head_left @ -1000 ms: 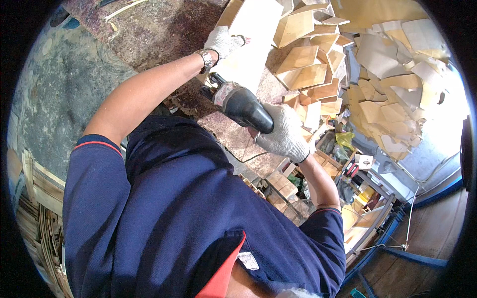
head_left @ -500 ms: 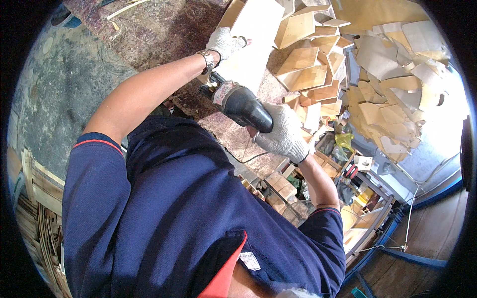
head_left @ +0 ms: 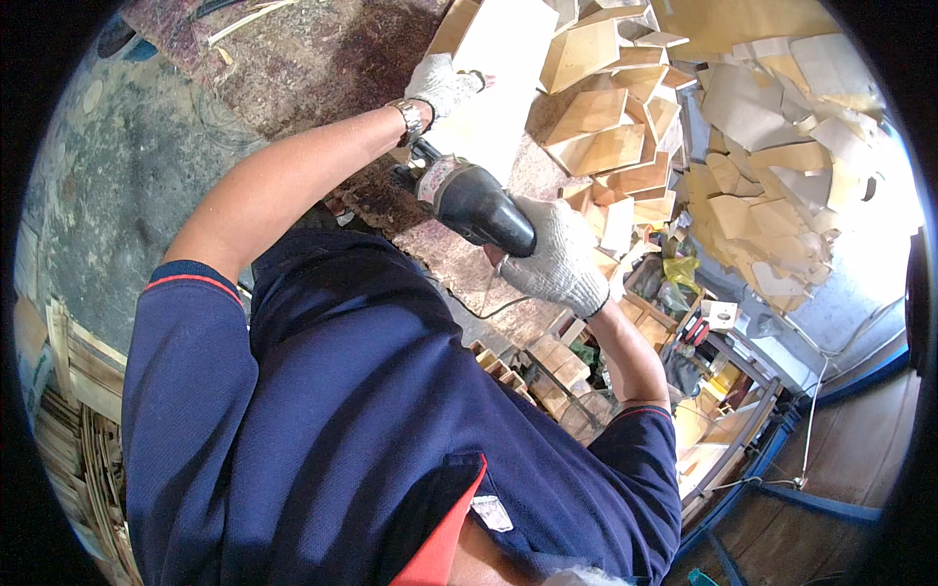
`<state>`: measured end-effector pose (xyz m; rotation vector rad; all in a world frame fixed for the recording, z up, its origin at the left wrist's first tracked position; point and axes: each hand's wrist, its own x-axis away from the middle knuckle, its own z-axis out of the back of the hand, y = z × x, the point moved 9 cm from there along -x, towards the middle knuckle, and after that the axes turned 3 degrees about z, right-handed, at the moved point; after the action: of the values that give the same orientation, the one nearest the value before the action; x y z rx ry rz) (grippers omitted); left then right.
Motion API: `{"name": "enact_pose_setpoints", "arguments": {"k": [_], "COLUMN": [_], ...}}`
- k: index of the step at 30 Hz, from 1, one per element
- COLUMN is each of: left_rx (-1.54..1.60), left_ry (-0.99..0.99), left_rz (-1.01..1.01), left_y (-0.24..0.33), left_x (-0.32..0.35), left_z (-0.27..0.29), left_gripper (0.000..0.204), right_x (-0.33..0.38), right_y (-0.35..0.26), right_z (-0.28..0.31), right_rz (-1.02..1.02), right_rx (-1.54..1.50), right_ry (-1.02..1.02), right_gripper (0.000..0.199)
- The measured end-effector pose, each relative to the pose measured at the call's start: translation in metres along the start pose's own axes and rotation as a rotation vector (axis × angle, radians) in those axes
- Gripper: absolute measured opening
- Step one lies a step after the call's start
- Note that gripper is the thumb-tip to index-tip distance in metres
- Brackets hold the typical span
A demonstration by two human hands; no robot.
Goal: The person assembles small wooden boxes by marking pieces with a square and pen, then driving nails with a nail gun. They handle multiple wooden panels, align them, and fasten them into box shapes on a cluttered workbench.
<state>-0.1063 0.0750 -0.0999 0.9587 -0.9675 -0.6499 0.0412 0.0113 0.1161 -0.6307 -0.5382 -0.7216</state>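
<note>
A pale wooden board (head_left: pixel 503 59) lies at the top middle on the stained work table, brightly lit. A tan wooden strip (head_left: pixel 452 29) runs along its left side. My gloved left hand (head_left: pixel 445 86) grips the board at its left edge, thumb across the top face; the other fingers are partly hidden. A steel watch sits on that wrist. In my gloved right hand (head_left: pixel 559 249) is a black corded power tool, by its looks a jigsaw (head_left: pixel 479 207), fingers wrapped round its rear body. The jigsaw's metal front end meets the board's near end; its blade is hidden.
Angled wooden pieces (head_left: pixel 601 132) stand stacked right of the board. Beyond them lies a heap of tan and grey offcuts (head_left: pixel 762 195). The tool's cord (head_left: pixel 479 314) loops near my waist. A cluttered shelf (head_left: pixel 723 366) stands at right; thin strips (head_left: pixel 254 20) lie at upper left.
The jigsaw and my right hand have shifted very slightly. My left hand keeps its place on the board.
</note>
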Motion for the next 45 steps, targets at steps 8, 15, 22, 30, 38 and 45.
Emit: {"name": "enact_pose_setpoints", "arguments": {"k": [8,15,22,30,38,45], "left_rx": [0.080,-0.044,0.149,0.196,0.230,0.338], "left_ry": [-0.045,-0.008,-0.026,-0.042,-0.106,-0.193], "left_rz": [0.012,0.076,0.044,0.087,0.103,0.094], "left_y": [-0.008,-0.009,-0.013,-0.013,-0.011,-0.014], "left_x": [-0.009,-0.008,-0.013,-0.008,-0.010,-0.017], "left_z": [-0.009,-0.003,-0.010,-0.009,-0.010,-0.015], "left_gripper": [0.067,0.067,0.065,0.057,0.045,0.039], "right_x": [-0.002,-0.004,-0.005,-0.005,-0.002,0.001], "right_y": [-0.006,-0.007,-0.005,-0.002,-0.021,-0.024], "right_z": [0.000,0.000,-0.004,-0.013,-0.008,-0.008], "right_rz": [0.010,-0.028,-0.020,0.002,0.074,0.129], "right_rx": [-0.073,-0.005,-0.098,-0.174,-0.143,-0.212], "right_ry": [0.015,-0.015,-0.006,0.010,0.108,0.209], "right_gripper": [0.029,0.038,0.037,0.037,0.039,0.042]}}
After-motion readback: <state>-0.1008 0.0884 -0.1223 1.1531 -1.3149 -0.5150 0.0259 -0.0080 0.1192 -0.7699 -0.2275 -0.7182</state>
